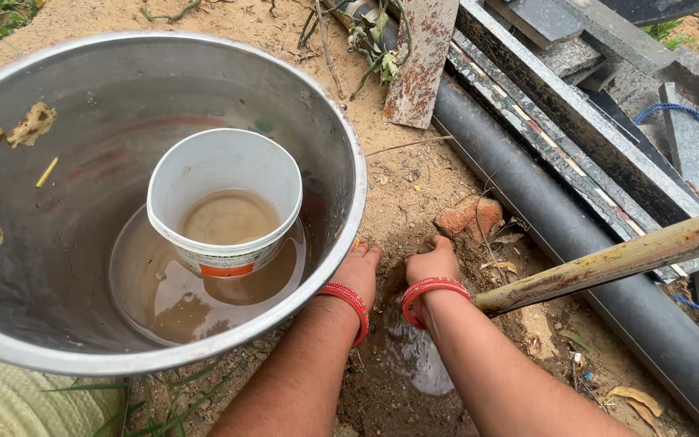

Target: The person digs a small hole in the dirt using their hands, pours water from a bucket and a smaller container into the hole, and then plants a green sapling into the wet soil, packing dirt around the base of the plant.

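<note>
While a white bucket (224, 202) floats in the tilted metal basin (317, 105), left hand (357, 271) and right hand (432, 263), fingers pressed together, dig into muddy soil (402, 368) beside it.

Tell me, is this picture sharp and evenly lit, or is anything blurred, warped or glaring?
Head view: soft daylight, no hard shadows; the metal basin shows dull sheen, no harsh glare; its rim bulges with wide-angle distortion; the left hand and right hand are sharp in the mud; the wooden handle looks slightly soft.
</note>
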